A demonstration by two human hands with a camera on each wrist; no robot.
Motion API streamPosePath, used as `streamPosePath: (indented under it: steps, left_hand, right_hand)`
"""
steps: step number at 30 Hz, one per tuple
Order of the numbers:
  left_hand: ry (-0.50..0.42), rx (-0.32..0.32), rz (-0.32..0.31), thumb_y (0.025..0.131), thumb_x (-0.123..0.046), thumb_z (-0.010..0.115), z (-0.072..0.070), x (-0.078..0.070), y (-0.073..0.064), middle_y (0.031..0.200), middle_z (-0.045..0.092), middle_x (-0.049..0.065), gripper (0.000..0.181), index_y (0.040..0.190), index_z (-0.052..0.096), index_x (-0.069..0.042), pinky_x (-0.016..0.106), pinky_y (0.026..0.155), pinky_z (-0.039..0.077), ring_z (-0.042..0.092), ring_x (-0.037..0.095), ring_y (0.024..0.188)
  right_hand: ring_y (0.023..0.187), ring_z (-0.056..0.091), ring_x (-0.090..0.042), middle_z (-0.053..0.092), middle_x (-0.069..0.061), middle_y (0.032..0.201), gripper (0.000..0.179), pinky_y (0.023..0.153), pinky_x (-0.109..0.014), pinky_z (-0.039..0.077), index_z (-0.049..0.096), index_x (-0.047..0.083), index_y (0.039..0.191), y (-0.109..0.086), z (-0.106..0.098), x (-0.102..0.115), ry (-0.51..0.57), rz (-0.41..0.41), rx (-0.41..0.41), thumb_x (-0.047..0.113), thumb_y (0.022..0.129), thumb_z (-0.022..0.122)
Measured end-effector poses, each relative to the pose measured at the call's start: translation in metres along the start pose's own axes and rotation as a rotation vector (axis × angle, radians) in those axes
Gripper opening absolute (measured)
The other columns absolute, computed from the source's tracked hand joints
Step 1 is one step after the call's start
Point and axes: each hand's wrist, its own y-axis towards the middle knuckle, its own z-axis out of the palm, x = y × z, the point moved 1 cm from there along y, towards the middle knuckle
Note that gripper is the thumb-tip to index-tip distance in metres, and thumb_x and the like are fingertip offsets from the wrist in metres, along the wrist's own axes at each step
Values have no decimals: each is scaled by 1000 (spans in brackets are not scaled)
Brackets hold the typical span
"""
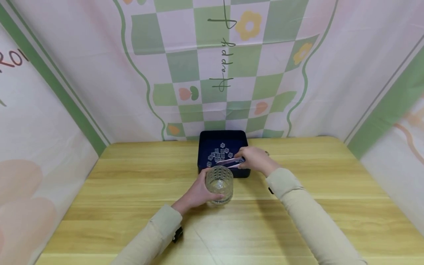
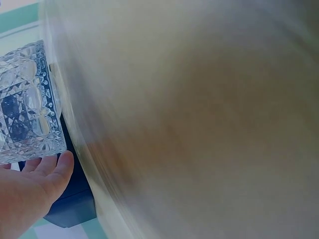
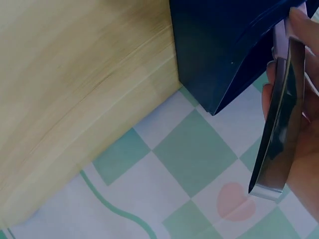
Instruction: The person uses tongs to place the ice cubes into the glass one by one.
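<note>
While my left grip (image 1: 198, 192) holds a clear, patterned glass (image 1: 221, 191) by its side, my right grip (image 1: 254, 160) pinches a pair of pale tweezers (image 1: 228, 161) whose two arms stand apart over a dark blue tray (image 1: 210, 140). I see the glass just beside that tray's near edge; I cannot tell whether its base touches the worktop (image 1: 139, 176). Small clear pieces (image 1: 222, 154) lie in the tray near the tweezer tips, and I cannot tell if the tips hold one. Behind the tray hangs a green-and-white checked cloth (image 1: 212, 59).
</note>
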Motion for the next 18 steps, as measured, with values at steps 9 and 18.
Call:
streamPosePath:
  steps: [9,18]
  left_hand:
    - [-10,1,6,71,-32,84,0,1,0,144,40,16,99,146,24,-10,51,107,38,43,32,130]
    - [-15,2,14,72,-30,84,1,0,0,144,40,15,97,146,24,-9,51,108,38,43,31,130]
  right_hand:
    - [104,63,-32,68,-11,109,33,88,-45,52,71,7,112,4,-3,8,-5,18,69,21,82,74]
    - [105,63,-33,70,-12,108,29,91,-45,50,72,4,109,7,-3,8,31,17,77,18,84,72]
